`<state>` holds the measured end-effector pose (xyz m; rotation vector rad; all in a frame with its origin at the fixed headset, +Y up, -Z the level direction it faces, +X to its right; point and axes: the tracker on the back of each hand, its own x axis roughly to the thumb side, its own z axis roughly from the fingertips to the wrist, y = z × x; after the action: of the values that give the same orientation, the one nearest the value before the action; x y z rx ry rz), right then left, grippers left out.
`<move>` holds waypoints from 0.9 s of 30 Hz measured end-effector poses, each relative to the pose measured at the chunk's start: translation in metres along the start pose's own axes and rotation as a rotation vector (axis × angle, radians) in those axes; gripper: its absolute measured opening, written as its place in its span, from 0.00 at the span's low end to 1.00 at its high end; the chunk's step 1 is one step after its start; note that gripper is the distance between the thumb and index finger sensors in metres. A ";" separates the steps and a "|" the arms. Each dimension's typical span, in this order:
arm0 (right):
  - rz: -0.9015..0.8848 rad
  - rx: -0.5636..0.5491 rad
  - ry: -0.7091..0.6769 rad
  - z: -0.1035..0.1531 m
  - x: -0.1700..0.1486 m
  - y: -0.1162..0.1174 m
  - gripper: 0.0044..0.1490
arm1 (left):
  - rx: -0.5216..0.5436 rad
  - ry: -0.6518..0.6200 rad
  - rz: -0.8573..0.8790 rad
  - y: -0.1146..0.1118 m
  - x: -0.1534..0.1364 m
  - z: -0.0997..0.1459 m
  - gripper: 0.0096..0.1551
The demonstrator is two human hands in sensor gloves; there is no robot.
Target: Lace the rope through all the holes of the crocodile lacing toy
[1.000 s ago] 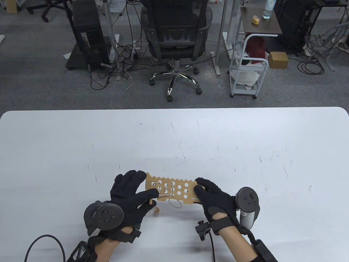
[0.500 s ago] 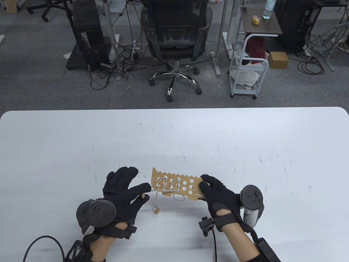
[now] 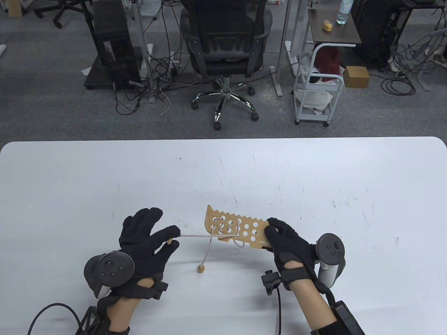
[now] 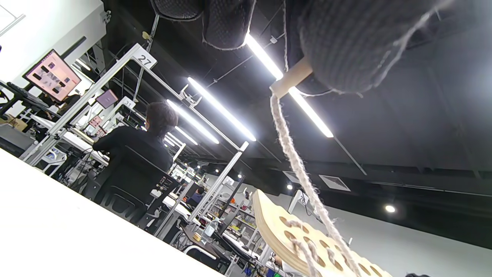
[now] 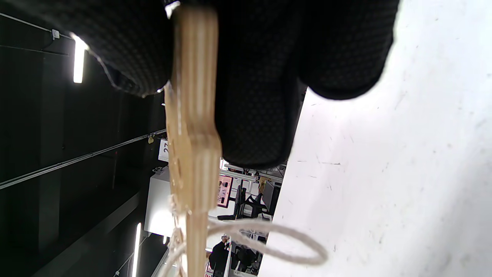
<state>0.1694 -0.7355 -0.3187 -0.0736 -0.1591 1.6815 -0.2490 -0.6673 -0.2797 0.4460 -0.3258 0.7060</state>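
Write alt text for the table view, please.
Left hand pinches the rope's wooden needle, drawing the rope taut from a crocodile lacing board held by the right hand above a white table; the rope's beaded end dangles.

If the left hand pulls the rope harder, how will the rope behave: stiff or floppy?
Probably floppy: the rope runs straight only between the left hand and the crocodile board, while a slack loop hangs under the board. Its free end, with a small bead, droops to the table, so it would likely drag along.

table view overhead, wrist views upward, close
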 end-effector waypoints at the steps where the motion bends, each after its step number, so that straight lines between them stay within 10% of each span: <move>1: -0.002 -0.001 0.000 -0.001 0.000 -0.001 0.31 | 0.003 0.003 0.001 0.001 -0.001 0.000 0.24; 27: -0.007 -0.122 0.053 -0.018 -0.011 -0.032 0.30 | 0.105 0.096 0.027 0.024 -0.027 -0.002 0.24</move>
<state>0.2050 -0.7417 -0.3326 -0.2087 -0.2219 1.6604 -0.2845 -0.6650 -0.2869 0.5068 -0.2055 0.7703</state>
